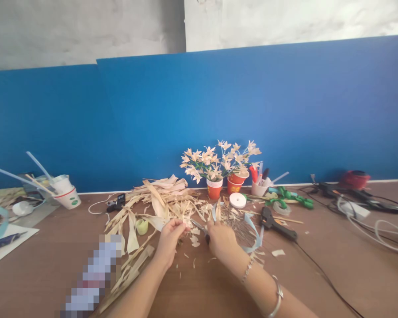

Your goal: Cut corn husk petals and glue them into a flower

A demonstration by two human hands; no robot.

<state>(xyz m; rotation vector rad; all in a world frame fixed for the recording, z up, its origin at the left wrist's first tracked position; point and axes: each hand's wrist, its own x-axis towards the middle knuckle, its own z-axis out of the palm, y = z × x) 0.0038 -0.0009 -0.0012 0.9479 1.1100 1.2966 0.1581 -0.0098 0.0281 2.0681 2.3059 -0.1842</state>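
My left hand (171, 238) is closed in a pinch on a small pale piece of dried husk (186, 222), mostly hidden by the fingertips. In my right hand (223, 240) are scissors (199, 225), their blades pointing left towards that piece. A dark part of the handle shows at the fingers; the rest is hidden. Beyond and left of my left hand spreads a heap of dried husk strips (159, 204). Small cut scraps (195, 240) lie on the table between the hands. Behind them, pale husk flowers (207, 159) stand in red paper cups (214, 190).
Right of my right hand lie a light blue ribbon (254, 234) and a black glue gun (275, 225) with its cord. A white tape roll (238, 200) and green ribbon (285, 197) sit behind. Far left stands a white cup (67, 197); white cables (381, 234) coil at right.
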